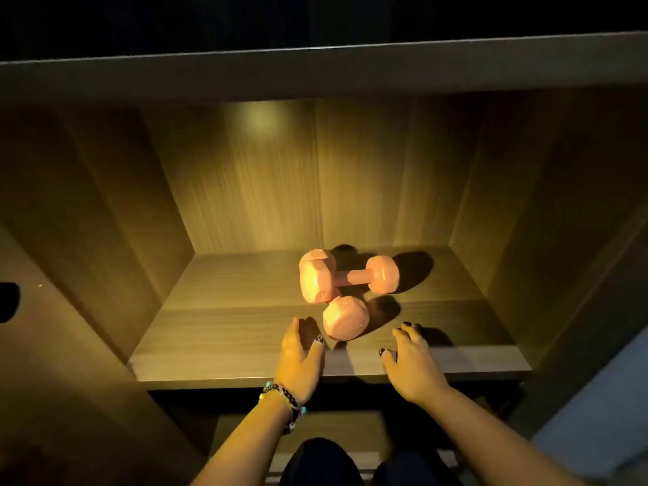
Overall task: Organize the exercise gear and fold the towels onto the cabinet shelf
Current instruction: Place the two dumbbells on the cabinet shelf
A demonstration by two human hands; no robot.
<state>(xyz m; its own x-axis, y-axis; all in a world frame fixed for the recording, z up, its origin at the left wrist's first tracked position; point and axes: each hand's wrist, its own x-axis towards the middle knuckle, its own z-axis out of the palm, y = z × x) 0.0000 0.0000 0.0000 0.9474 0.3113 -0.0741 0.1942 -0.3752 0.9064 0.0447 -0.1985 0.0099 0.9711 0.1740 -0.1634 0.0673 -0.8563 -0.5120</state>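
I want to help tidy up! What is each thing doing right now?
Far dumbbell: lying sideways on the shelf.
Near dumbbell: lying end-on, touching the far one.
Shelf: lit, bearing both dumbbells.
Left hand: open, beside the near dumbbell.
Right hand: open, holding nothing.

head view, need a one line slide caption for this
Two pink dumbbells lie crossed on a lit wooden cabinet shelf as the left hand and right hand hover open near them.

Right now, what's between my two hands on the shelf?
In the head view, the near end of a pink dumbbell sits between the left hand and right hand.
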